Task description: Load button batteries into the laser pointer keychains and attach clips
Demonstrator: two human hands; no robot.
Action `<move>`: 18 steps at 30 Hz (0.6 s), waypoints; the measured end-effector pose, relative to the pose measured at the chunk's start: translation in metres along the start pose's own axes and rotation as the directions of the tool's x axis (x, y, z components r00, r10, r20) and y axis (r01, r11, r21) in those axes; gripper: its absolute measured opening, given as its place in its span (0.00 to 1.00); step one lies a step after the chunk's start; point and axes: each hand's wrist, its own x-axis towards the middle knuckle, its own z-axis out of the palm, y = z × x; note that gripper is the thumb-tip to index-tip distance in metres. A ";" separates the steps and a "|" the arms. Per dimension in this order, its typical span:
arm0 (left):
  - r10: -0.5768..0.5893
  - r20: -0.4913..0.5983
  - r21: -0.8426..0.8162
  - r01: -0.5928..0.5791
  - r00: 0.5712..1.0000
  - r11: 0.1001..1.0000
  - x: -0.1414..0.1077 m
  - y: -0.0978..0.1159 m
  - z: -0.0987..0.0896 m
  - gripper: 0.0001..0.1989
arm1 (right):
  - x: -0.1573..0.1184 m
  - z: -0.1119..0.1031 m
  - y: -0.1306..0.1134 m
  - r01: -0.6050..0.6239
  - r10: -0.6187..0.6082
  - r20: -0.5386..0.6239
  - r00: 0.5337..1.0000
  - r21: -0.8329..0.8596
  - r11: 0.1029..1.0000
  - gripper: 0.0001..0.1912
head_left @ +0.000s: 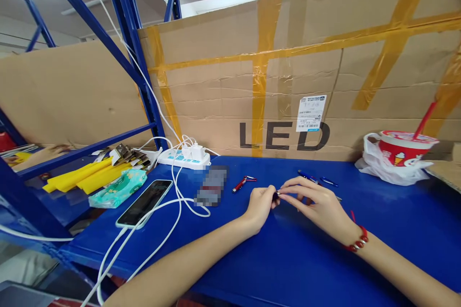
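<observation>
My left hand [260, 207] is closed around a small dark piece [276, 195], mostly hidden by its fingers. Thumb and fingertips of my right hand [320, 204] pinch together at the near end of that piece; what they grip is too small to make out. A red bracelet [358, 242] circles the right wrist. Behind my left hand lies a small red metal tube with a clip [243, 184]. Past the right hand are a dark blue metal piece [306, 175], partly covered by the fingers, and a smaller blue one [329, 182].
The blue tabletop [288, 264] backs onto a taped cardboard sheet [216, 100]. Leftward are a phone [146, 204], white cables, a power strip [185, 157], a tissue pack [118, 188] and yellow rolls [84, 175]. A blurred item [212, 186] lies mid-left; a red cup [405, 148] stands right.
</observation>
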 end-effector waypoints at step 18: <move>0.018 0.027 -0.021 -0.017 0.999 1.000 0.007 -0.008 -0.002 0.16 | -0.001 0.005 0.004 -0.008 0.003 0.059 0.998 0.081 0.997 0.11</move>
